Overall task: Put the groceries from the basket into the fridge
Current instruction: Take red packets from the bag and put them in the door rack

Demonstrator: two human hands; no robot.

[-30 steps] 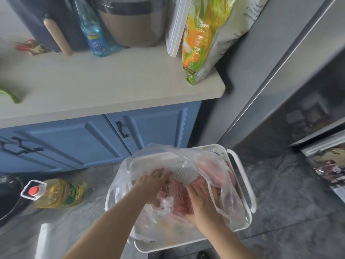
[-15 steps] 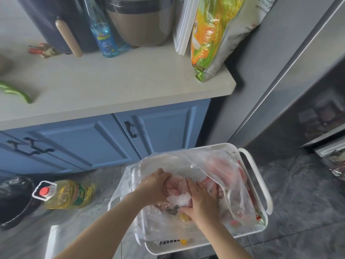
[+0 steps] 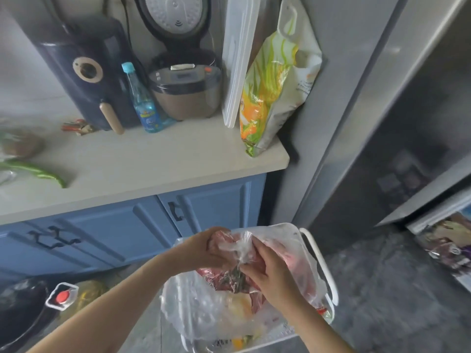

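- The left hand point(image 3: 204, 250) and the right hand point(image 3: 270, 273) both hold tight to a clear bag of red meat point(image 3: 224, 256)
- The bag is up above the white basket point(image 3: 321, 266) on the floor
- The grey fridge point(image 3: 356, 110) is close by on the right

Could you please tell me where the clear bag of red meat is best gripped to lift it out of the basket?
Probably at its gathered neck, from above. The bag of meat hangs heavy and limp below the twisted plastic that the left hand and right hand pinch over the white basket; a supporting palm underneath may help.
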